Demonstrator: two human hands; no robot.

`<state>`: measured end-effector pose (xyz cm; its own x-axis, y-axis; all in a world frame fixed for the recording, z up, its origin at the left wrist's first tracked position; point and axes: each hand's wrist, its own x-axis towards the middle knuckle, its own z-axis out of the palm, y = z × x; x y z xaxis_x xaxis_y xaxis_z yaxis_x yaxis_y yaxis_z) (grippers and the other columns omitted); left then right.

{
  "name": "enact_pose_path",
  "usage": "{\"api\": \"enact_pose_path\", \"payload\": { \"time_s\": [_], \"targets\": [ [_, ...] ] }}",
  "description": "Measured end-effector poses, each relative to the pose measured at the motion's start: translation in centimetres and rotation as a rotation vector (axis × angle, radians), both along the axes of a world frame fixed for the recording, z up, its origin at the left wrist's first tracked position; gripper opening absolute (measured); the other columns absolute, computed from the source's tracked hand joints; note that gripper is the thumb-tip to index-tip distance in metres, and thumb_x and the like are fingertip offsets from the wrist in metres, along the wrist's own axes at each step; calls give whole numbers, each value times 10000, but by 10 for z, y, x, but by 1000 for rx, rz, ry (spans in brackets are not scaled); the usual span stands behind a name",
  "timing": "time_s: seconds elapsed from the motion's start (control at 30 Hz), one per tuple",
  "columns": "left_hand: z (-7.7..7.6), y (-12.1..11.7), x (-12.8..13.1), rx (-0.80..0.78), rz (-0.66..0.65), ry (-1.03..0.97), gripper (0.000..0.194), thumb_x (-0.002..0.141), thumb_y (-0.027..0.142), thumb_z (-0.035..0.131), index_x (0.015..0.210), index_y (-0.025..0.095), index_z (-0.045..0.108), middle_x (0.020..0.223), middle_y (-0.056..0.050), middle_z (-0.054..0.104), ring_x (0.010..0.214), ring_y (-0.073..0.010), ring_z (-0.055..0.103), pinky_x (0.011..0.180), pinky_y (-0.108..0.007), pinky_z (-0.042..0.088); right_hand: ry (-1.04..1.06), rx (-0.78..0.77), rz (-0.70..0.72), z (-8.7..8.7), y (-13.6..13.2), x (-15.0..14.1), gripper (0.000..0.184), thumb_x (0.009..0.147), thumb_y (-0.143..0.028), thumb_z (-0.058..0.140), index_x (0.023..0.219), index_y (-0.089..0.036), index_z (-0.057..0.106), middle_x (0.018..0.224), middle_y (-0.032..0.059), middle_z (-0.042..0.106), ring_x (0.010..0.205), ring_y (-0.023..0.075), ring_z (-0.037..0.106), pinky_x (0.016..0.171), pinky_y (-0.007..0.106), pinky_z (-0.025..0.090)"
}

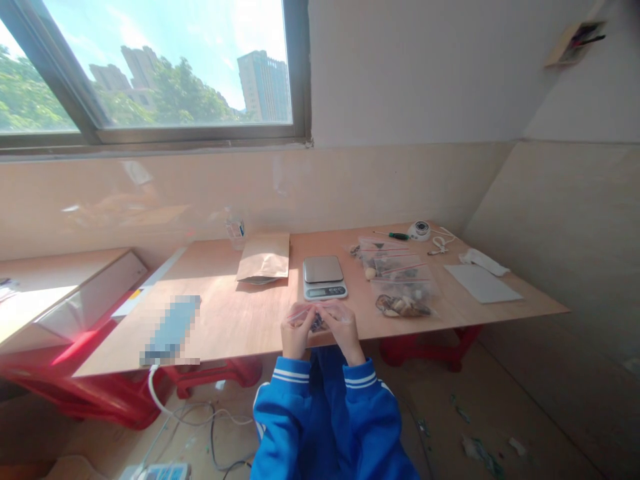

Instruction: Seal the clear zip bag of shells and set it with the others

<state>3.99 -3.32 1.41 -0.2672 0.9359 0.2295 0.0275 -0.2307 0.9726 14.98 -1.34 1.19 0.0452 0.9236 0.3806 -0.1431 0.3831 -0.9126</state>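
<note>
On the near side of the scale, the left hand and right hand pinch a bag, fingers closed near its top.

Beyond the window rise trees and buildings. A clear bottle stands on the table near the wall. Farther right, a green-handled screwdriver lies just beside a white dome camera, near a white cable; paper lies beyond. A pixelated slab at left, perhaps a phone, meets a white cord. Red stools stand below.
</note>
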Motion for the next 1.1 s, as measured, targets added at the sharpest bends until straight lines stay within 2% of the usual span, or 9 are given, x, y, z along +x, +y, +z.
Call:
{"api": "enact_pose_path", "payload": {
  "time_s": [0.17, 0.3, 0.37, 0.47, 0.6, 0.7, 0.87, 0.97, 1.1],
  "targets": [
    [7, -2, -1, 63, 33, 74, 204, 769, 382, 654, 800, 180, 667, 803, -35, 702, 820, -174, 666, 771, -257, 516, -18, -11, 18, 0, 0, 2, 177, 769, -347, 684, 805, -175, 703, 804, 52, 730, 762, 193, 678, 731, 316, 553],
    [-2, 4, -6, 13, -9, 61, 271, 784, 426, 627, 848, 175, 708, 863, -55, 717, 874, -191, 668, 796, -270, 506, -1, -45, -48, -6, 2, 0, 202, 785, -373, 664, 791, -172, 684, 755, 43, 721, 708, 184, 670, 691, 306, 551],
    [-9, 7, -8, -58, 42, -1, 313, 749, 454, 655, 837, 159, 711, 817, -62, 718, 829, -199, 672, 765, -280, 512, -13, -53, -91, -8, 3, -1, 211, 796, -379, 651, 785, -171, 676, 745, 41, 713, 703, 179, 665, 693, 301, 543],
    [-16, 10, -8, -123, 125, -97, 367, 685, 486, 700, 788, 134, 697, 735, -65, 703, 738, -195, 664, 706, -287, 516, -20, -62, -81, -10, 3, -2, 212, 792, -380, 654, 800, -169, 676, 753, 40, 711, 710, 178, 664, 692, 295, 537],
    [-17, 11, -14, -96, 180, -154, 428, 708, 557, 643, 711, 130, 671, 685, -59, 683, 637, -151, 626, 628, -254, 492, 17, -72, -78, -10, 4, -1, 218, 789, -382, 651, 800, -167, 682, 767, 45, 717, 743, 186, 664, 722, 308, 529],
    [-17, 13, -21, -91, 161, -195, 451, 699, 582, 626, 661, 134, 655, 650, -54, 673, 573, -118, 591, 578, -227, 460, 12, -100, -101, -11, 4, 1, 218, 775, -384, 662, 754, -169, 684, 720, 36, 707, 699, 182, 649, 692, 309, 520],
    [-15, 14, -25, -192, 145, -289, 447, 631, 575, 670, 669, 130, 651, 639, -60, 676, 530, -109, 580, 506, -209, 423, 31, -110, -167, -11, 4, -2, 226, 748, -398, 681, 731, -173, 682, 688, 30, 693, 660, 177, 632, 640, 294, 508],
    [-11, 13, -24, -241, 148, -296, 505, 650, 627, 630, 715, 127, 664, 651, -71, 687, 509, -112, 577, 481, -214, 426, 28, -120, -159, -12, 6, -1, 338, 783, -497, 626, 742, -167, 686, 687, 48, 700, 647, 178, 640, 627, 290, 510],
    [-10, 10, -23, -306, 174, -301, 598, 690, 719, 531, 699, 137, 669, 656, -100, 692, 583, -175, 641, 538, -270, 498, 31, -203, -148, -15, 7, 4, 545, 852, -635, 445, 703, -159, 665, 641, 68, 689, 578, 169, 632, 602, 281, 502]
  ]
}}
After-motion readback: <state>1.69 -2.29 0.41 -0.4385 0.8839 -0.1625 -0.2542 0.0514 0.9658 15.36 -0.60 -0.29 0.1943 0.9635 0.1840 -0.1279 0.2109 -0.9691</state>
